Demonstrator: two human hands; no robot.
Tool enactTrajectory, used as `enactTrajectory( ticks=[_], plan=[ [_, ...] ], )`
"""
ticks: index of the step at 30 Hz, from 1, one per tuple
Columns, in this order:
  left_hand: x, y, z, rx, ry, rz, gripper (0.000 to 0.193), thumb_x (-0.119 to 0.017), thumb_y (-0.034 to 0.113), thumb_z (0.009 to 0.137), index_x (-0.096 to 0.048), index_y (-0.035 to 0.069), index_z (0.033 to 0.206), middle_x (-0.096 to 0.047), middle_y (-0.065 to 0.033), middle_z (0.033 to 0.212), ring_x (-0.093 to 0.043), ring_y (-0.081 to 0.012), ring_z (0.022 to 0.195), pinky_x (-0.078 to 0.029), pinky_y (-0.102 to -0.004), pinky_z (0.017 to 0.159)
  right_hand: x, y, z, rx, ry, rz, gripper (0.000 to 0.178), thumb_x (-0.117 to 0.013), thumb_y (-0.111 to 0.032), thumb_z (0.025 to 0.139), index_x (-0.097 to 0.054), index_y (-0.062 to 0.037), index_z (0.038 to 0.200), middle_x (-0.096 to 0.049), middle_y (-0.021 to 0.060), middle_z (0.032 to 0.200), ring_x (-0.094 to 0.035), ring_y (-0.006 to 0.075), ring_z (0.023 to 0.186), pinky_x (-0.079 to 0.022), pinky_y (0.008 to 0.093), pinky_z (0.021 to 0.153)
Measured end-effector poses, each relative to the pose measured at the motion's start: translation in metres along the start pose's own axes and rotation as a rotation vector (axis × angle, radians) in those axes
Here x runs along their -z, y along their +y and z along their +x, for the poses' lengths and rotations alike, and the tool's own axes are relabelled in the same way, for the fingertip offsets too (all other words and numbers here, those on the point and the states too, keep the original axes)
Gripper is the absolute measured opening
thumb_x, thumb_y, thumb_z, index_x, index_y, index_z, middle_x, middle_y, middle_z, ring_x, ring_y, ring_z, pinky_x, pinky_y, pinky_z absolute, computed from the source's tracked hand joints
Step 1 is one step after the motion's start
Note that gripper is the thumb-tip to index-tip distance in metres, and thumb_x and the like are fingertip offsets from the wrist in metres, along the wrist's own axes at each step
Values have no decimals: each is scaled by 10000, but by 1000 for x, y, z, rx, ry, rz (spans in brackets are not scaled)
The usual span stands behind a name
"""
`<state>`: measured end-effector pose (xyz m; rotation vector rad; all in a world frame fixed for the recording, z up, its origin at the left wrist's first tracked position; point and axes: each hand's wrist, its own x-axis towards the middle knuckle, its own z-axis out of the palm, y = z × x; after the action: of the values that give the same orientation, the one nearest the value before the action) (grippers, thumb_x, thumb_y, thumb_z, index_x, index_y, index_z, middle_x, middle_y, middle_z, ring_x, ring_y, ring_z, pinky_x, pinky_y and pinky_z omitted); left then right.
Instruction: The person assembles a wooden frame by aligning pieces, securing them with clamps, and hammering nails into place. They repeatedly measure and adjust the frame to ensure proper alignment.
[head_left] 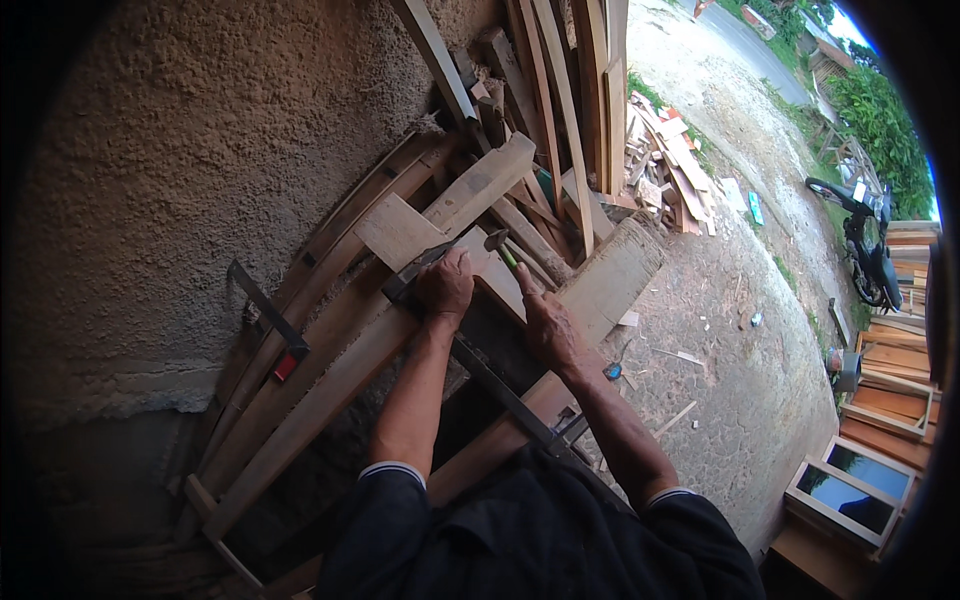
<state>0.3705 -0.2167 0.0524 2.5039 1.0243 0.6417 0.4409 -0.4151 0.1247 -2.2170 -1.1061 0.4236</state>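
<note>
My right hand (553, 328) grips a hammer by its green handle (509, 257). The hammer's dark head (495, 239) is up near the pale timber. To its left, my left hand (446, 286) is closed against the end of a wooden block (400, 232); what its fingers hold is hidden. A dark metal jaw (400, 287) shows beside that hand. A long dark clamp bar (498, 386) runs below both hands, across the wooden frame toward my body. The frame's thick left rail (312, 418) slants down to the lower left.
A tool with a red end (283, 367) leans at the rough wall (220, 150). Tall boards (598, 100) stand behind the frame. Offcuts (680, 160) lie piled on the ground, a motorcycle (865, 245) is parked at far right, and window frames (850, 490) stand at lower right.
</note>
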Motion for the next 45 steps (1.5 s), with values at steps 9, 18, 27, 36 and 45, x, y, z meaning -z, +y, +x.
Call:
enactTrajectory(
  ticks=[9, 18, 27, 36, 45],
  plan=[
    [-16, -12, -3, -78, 39, 25, 158, -602, 251, 955, -712, 159, 1022, -747, -101, 842, -718, -327, 804, -527, -466, 807, -7, 6, -3, 95, 97, 1, 679, -432, -14, 960, -292, -197, 1598, -567, 267, 824, -623, 452, 765, -495, 533, 711],
    [-17, -14, -4, -25, -8, 22, 177, -600, 279, 960, -711, 157, 1024, -753, -95, 870, -721, -323, 821, -519, -470, 821, -15, 14, -4, 56, 64, -24, 640, -423, -15, 972, -305, -146, 1587, -597, 260, 852, -625, 460, 763, -485, 536, 693],
    [-12, -9, -2, 13, -73, 38, 182, -605, 260, 957, -731, 153, 1032, -753, -122, 921, -718, -352, 853, -525, -473, 820, -21, 22, 0, 64, 95, -1, 671, -441, -29, 964, -282, -174, 1600, -594, 263, 837, -632, 448, 758, -485, 536, 683],
    [-15, -9, -1, -55, 32, 31, 167, -589, 269, 971, -710, 155, 988, -748, -113, 848, -716, -337, 772, -521, -470, 786, -3, 6, -1, -9, -60, -78, 679, -445, -9, 956, -300, -174, 1599, -590, 264, 823, -638, 450, 792, -484, 546, 735],
    [-7, -1, 6, 151, -80, -45, 260, -572, 335, 998, -720, 123, 970, -729, -152, 807, -715, -339, 789, -521, -453, 735, -11, 10, 11, -116, -118, 19, 649, -461, -83, 988, -299, -217, 1603, -617, 329, 852, -664, 471, 817, -498, 524, 748]
  ],
)
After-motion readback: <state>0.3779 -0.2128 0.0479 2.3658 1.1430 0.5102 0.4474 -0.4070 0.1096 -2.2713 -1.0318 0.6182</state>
